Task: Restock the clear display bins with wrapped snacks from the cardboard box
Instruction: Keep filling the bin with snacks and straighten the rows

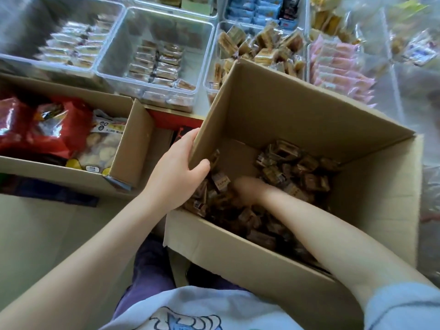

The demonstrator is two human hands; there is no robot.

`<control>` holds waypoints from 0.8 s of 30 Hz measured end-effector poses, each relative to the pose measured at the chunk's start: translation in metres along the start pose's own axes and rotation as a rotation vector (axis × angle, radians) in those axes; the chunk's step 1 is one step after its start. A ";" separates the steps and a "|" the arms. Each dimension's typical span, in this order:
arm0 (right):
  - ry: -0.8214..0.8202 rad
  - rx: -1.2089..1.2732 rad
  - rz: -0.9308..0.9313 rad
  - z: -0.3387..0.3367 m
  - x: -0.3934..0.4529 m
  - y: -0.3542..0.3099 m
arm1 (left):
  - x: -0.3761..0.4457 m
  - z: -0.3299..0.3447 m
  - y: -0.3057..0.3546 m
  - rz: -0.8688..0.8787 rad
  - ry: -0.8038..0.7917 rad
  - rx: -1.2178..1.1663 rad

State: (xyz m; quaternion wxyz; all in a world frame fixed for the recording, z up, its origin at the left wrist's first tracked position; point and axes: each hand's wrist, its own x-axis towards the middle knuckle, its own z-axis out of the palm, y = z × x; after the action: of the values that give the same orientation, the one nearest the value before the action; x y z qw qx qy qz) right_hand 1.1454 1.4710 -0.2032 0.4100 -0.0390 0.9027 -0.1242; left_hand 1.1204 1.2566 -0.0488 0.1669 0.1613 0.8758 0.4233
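Note:
A large cardboard box [297, 110] stands open in front of me, its bottom covered with several small brown wrapped snacks [297, 167]. My left hand [181, 167] grips the box's left wall, fingers outside and thumb hooked inside. My right hand [247, 188] is down among the snacks and blurred, so its grasp is unclear. Beyond the box's far corner a clear bin [212, 77] holds similar tan wrapped snacks [264, 46].
More clear bins hold wrapped bars at back left [107, 65] and centre [200, 58], blue packs [252, 10] and pink packs [338, 65]. A second cardboard box [128, 148] at left carries red bags and cookie packs. My legs are below the box.

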 end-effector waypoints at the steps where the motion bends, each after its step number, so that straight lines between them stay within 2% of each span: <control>1: 0.012 0.106 0.040 -0.018 -0.011 0.005 | -0.001 -0.001 0.000 0.000 -0.004 -0.010; 4: 0.047 0.603 0.077 -0.066 -0.053 0.015 | -0.001 -0.002 0.000 -0.015 -0.025 -0.063; 7: 0.100 1.108 -0.025 -0.092 -0.093 0.014 | -0.002 -0.004 0.005 -0.013 -0.037 -0.133; 10: 0.122 1.356 -0.204 -0.114 -0.124 0.001 | 0.001 -0.012 0.012 -0.010 0.049 -0.260; 14: 0.199 1.384 -0.366 -0.142 -0.146 -0.031 | 0.014 -0.039 0.030 -0.003 0.077 -0.593; 19: 0.397 1.165 -0.376 -0.173 -0.142 -0.090 | 0.037 -0.082 0.037 -0.014 0.054 -0.810; 21: 0.452 1.113 -0.347 -0.187 -0.130 -0.111 | 0.053 -0.102 0.024 -0.153 -0.016 -1.023; 24: 0.622 1.008 -0.385 -0.210 -0.104 -0.139 | 0.076 -0.136 -0.001 -0.446 -0.163 -1.413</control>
State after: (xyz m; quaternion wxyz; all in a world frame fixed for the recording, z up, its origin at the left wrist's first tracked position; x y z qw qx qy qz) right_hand 1.0520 1.3947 0.0419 0.0661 0.0354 0.7870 -0.6124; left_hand 0.9935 1.1944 0.0181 0.3771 -0.1353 0.3917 0.8283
